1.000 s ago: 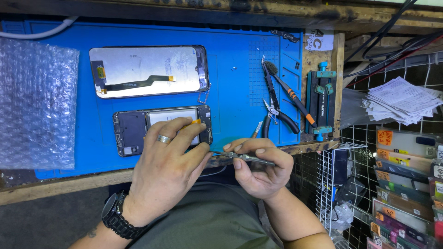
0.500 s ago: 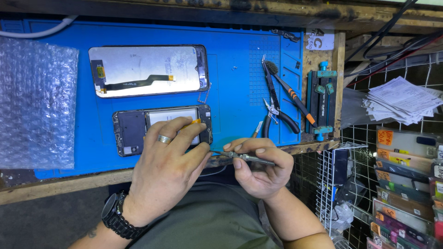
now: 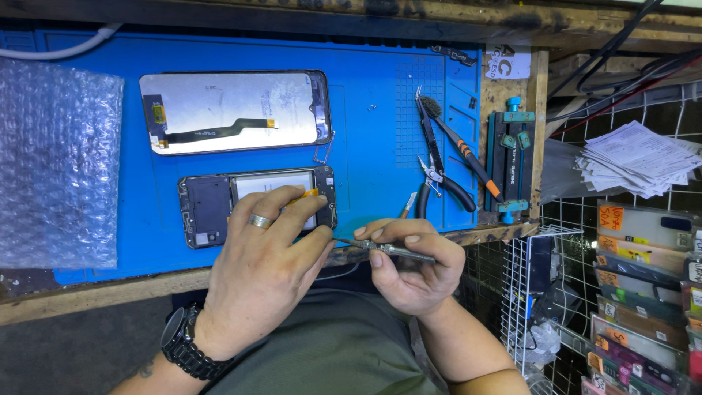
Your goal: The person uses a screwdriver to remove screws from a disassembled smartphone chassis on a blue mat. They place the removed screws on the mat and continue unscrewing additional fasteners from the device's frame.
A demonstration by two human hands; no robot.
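Note:
An opened phone body [image 3: 212, 205] lies on the blue work mat [image 3: 365, 110], its battery and boards exposed. My left hand [image 3: 267, 256], with a ring and a black wristwatch, rests on the phone's right end and seems to pinch something small at the mat's front edge. My right hand [image 3: 413, 267] grips metal tweezers [image 3: 387, 250] whose tips point left toward my left thumb. A detached screen [image 3: 234, 110] with a black flex cable lies face down behind the phone.
Pliers [image 3: 439, 179], a brush with an orange-banded handle [image 3: 461, 150] and a small blue clamp jig [image 3: 512, 157] lie at the mat's right. Bubble wrap [image 3: 55, 161] covers the left. A wire rack with packaged parts [image 3: 643, 241] and papers [image 3: 636, 157] stands right of the bench.

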